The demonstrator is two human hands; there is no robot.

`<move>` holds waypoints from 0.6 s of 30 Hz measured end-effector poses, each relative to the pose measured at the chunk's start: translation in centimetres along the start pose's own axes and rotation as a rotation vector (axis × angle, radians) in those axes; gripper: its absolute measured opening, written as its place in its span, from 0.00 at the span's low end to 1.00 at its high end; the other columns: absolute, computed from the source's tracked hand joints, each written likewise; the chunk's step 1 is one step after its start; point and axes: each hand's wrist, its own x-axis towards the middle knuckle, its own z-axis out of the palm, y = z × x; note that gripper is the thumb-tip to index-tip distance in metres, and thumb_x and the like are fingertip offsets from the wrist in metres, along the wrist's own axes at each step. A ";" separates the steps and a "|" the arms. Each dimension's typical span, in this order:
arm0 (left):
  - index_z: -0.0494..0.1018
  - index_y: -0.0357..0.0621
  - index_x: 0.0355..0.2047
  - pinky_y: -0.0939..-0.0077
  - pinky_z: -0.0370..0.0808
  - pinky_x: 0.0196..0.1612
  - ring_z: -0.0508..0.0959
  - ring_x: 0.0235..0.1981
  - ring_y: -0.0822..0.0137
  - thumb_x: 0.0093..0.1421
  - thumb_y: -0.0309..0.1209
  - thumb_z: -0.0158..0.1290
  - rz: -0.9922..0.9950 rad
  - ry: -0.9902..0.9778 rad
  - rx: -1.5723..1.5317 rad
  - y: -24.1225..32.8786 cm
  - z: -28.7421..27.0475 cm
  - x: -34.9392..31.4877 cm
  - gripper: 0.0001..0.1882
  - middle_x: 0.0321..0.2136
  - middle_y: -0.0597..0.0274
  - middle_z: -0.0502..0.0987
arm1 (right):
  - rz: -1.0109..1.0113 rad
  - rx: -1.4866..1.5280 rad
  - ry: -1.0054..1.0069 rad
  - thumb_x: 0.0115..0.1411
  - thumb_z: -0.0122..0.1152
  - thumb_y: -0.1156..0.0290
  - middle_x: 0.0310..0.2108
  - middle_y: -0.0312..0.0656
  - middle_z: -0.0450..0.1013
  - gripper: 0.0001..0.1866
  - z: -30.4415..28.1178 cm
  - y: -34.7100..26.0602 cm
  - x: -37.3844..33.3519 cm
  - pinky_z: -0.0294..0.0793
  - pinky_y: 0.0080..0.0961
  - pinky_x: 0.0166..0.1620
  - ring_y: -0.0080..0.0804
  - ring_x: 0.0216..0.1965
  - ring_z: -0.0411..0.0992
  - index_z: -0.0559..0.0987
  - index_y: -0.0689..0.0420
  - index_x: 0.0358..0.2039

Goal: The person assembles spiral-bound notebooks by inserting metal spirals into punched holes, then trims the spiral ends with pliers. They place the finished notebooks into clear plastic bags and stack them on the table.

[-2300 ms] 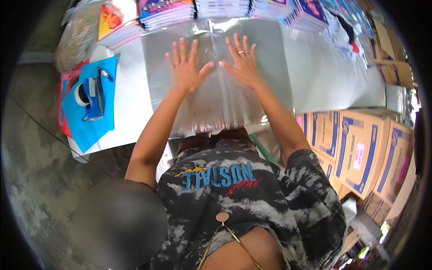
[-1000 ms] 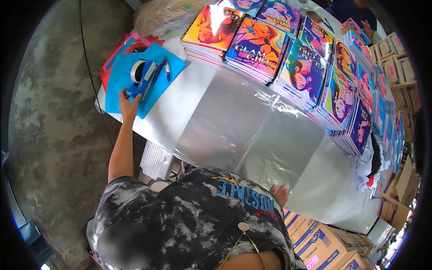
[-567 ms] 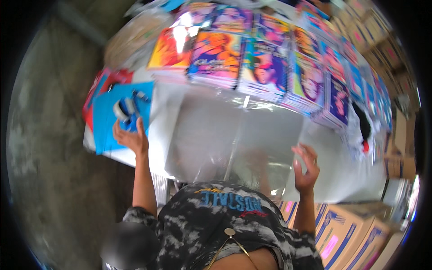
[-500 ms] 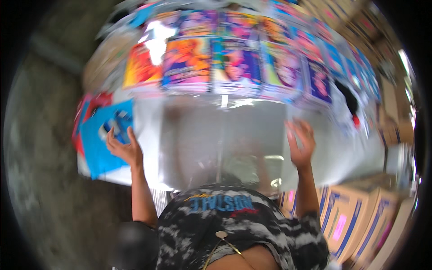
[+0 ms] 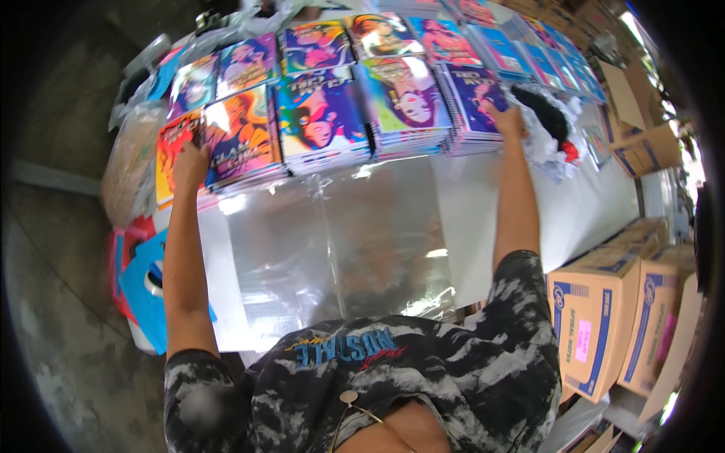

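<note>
Spiral notebooks with bright illustrated covers stand in stacks across the table's far half. At the left end of the near row, my left hand (image 5: 192, 162) is closed on the edge of a red-orange notebook (image 5: 170, 166); its fingertips are partly blurred. My right hand (image 5: 507, 122) is at the row's right end, with its fingers closed on the right edge of a purple notebook (image 5: 472, 98). Between them stand an orange-and-purple notebook stack (image 5: 242, 132), a blue-purple one (image 5: 321, 113) and a yellow-green one (image 5: 408, 98). Both notebooks I touch still lie on their stacks.
Clear plastic sheeting (image 5: 340, 241) lies on the white table before me. Blue and red folders (image 5: 143, 294) lie at the left edge. A white plastic bag with something black (image 5: 544, 121) sits right of the stacks. Cardboard boxes (image 5: 596, 325) stand at the lower right.
Both hands have moved forward from above the near table area to the outer notebook stacks, and their spread fingers have closed on notebook edges. The view has shifted, bringing the stacks nearer.
</note>
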 end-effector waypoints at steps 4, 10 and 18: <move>0.61 0.28 0.44 0.51 0.69 0.44 0.73 0.40 0.37 0.53 0.49 0.50 0.088 -0.069 -0.004 -4.1 -0.7 1.1 0.32 0.35 0.30 0.72 | -0.158 0.002 0.115 0.42 0.66 0.46 0.49 0.48 0.69 0.38 -4.4 -1.0 1.0 0.64 0.43 0.50 0.45 0.49 0.69 0.70 0.55 0.50; 0.68 0.36 0.42 0.53 0.71 0.40 0.76 0.34 0.42 0.52 0.42 0.46 0.085 0.060 -0.090 -5.9 -2.3 -0.7 0.23 0.28 0.36 0.75 | -0.833 0.954 0.277 0.54 0.61 0.62 0.38 0.46 0.74 0.17 -13.3 -4.8 -9.2 0.69 0.26 0.44 0.37 0.39 0.73 0.75 0.59 0.40; 0.73 0.39 0.36 0.71 0.68 0.41 0.72 0.37 0.66 0.55 0.28 0.49 0.448 0.656 -1.131 0.9 -5.6 -16.1 0.09 0.34 0.62 0.74 | -1.672 0.723 0.099 0.50 0.56 0.75 0.39 0.38 0.74 0.12 -5.1 -4.6 -30.7 0.69 0.37 0.52 0.35 0.46 0.71 0.80 0.51 0.36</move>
